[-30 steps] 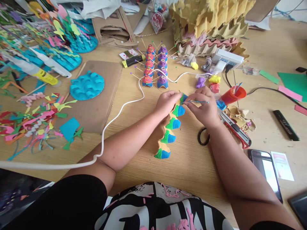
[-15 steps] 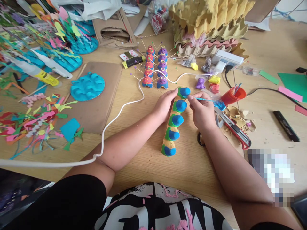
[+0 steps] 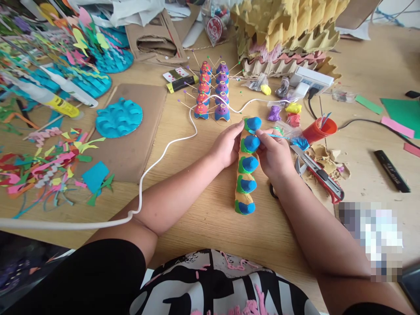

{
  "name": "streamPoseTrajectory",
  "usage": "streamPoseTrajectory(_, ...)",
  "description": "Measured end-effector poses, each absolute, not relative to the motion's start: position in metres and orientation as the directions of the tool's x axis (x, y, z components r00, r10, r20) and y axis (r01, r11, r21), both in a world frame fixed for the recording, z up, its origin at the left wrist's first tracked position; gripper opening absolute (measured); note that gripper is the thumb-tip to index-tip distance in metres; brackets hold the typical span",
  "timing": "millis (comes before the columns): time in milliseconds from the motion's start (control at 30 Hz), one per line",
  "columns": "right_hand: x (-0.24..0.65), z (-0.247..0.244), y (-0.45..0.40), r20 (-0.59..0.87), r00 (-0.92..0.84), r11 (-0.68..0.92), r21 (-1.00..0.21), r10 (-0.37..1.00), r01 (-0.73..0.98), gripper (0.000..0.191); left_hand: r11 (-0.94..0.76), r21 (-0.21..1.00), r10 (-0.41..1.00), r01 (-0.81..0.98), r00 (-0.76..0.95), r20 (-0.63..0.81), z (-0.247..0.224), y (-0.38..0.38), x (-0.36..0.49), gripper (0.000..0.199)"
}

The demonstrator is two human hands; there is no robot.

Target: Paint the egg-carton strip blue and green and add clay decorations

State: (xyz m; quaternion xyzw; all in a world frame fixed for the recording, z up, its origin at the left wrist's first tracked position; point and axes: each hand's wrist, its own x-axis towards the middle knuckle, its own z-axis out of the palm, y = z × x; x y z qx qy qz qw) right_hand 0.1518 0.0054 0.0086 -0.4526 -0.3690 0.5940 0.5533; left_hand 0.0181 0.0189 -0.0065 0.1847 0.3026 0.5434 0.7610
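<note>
Strip (image 3: pixel 246 174) shows all five bumps (image 3: pixel 250 164) coated blue and green, tan gaps (image 3: pixel 245 155) bare; left hand (image 3: pixel 228 146) holds it, right hand (image 3: pixel 275 154) pinches blue stick (image 3: pixel 278 137).

Wood-grain table (image 3: pixel 193 238), crowded at edges. Left: brown cardboard sheet (image 3: pixel 149 116) lying flat, heap of colored paper scraps (image 3: pixel 55 164) beside it. Center, toward far side: red-topped row of carton cups (image 3: pixel 204 88) and purple-topped row (image 3: pixel 222 89), standing side by side. Behind, to right: stack of egg trays (image 3: pixel 288 30), white power strip (image 3: pixel 311 80). Right: orange cup (image 3: pixel 316 133), tilted; red-handled cutter (image 3: pixel 323 173) near torn carton bits (image 3: pixel 320 153); black marker (image 3: pixel 392 170); pink paper strip (image 3: pixel 397 127) just beside green sheet (image 3: pixel 403 114).
</note>
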Motion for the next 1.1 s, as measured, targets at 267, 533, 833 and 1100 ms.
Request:
streamPoseTrajectory(267, 0.1483, 0.0105, 0.0034, -0.172, 0.076, -0.137, -0.932, 0.982, -0.337, 0.055, 0.316, 0.647, 0.948, -0.694, 0.195, -0.253, -0.0056, 0.0168, 0.0183, 0.037)
streamPoseTrajectory(533, 0.1484, 0.0102, 0.0029, -0.237, 0.097, -0.189, -0.917, 0.967, -0.35, 0.052, 0.297, 0.629, 0.952, -0.719, 0.176, -0.249, -0.0009, 0.0161, 0.0193, 0.033)
streamPoseTrajectory(833, 0.1487, 0.0101, 0.0027, -0.269, 0.104, -0.217, -0.91, 0.957, -0.352, 0.048, 0.315, 0.596, 0.945, -0.739, 0.185, -0.27, 0.0014, 0.0152, 0.019, 0.025)
streamPoseTrajectory(1100, 0.1495, 0.0093, 0.0039, -0.246, 0.048, -0.21, -0.901, 0.968, -0.379, 0.056, 0.333, 0.594, 0.936, -0.732, 0.184, -0.298, 0.0002, 0.0164, 0.0182, 0.034)
